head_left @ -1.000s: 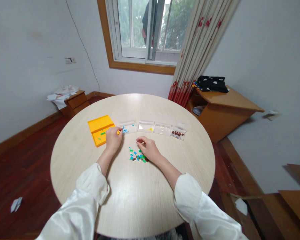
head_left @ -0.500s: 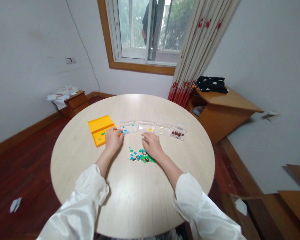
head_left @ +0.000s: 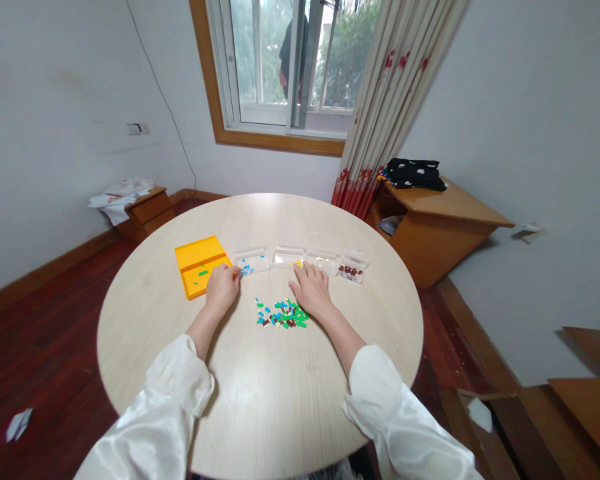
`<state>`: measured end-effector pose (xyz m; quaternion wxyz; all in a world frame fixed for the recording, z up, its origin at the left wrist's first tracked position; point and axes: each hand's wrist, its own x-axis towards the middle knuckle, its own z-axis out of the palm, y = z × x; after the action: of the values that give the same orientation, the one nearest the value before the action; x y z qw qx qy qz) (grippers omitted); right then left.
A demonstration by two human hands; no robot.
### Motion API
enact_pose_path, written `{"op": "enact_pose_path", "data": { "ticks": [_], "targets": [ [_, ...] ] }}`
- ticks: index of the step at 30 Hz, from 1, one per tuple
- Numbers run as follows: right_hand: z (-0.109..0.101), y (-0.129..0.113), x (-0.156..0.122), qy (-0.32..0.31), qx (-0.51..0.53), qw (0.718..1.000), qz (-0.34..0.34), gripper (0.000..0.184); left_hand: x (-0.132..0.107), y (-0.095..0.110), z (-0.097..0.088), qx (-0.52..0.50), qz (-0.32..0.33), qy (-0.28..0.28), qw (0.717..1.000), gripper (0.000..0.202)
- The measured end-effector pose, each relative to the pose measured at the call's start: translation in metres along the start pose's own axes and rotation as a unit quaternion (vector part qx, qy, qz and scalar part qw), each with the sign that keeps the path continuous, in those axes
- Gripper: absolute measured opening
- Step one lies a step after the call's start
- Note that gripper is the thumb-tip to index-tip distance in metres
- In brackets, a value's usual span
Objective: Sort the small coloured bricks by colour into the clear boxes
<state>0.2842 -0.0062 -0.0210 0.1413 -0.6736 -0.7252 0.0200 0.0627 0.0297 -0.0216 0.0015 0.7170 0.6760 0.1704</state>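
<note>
My left hand rests between the open yellow case and the clear box with blue pieces. Its fingers are bent together at that box's near left corner; whatever they may pinch is too small to make out. My right hand is held with fingers apart, thumb away from the index finger. The fingertips reach the front edges of two clear boxes, one holding yellow pieces, the other pale yellow ones. Below and left of this hand lies a loose pile of small green, blue, brown and cream bricks.
At the right end of the row stands a clear box with brown pieces. A few green pieces lie in the yellow case. All stand on a round pale wooden table. Behind are a window, a curtain and a tilted wooden cabinet.
My right hand has moved forward from beside the pile to the clear boxes, uncovering more green bricks. My left hand stays near the blue box. The view has shifted slightly.
</note>
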Motion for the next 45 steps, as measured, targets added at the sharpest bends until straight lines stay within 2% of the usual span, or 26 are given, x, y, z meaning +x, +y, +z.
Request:
{"op": "enact_pose_path", "data": {
  "ticks": [11,28,45],
  "targets": [
    [-0.008,-0.003,-0.006,0.006,-0.006,1.000,-0.008,0.047,-0.007,0.005,-0.014,0.014,0.006,-0.041,0.999,0.031],
    [-0.021,-0.005,-0.015,-0.029,-0.001,0.999,-0.025,0.051,-0.021,0.013,-0.037,0.037,-0.015,-0.112,0.993,0.033],
    [-0.018,-0.005,-0.019,-0.022,0.002,0.999,-0.032,0.052,-0.022,0.012,-0.036,0.042,-0.006,-0.093,0.995,0.032]
  ]
}}
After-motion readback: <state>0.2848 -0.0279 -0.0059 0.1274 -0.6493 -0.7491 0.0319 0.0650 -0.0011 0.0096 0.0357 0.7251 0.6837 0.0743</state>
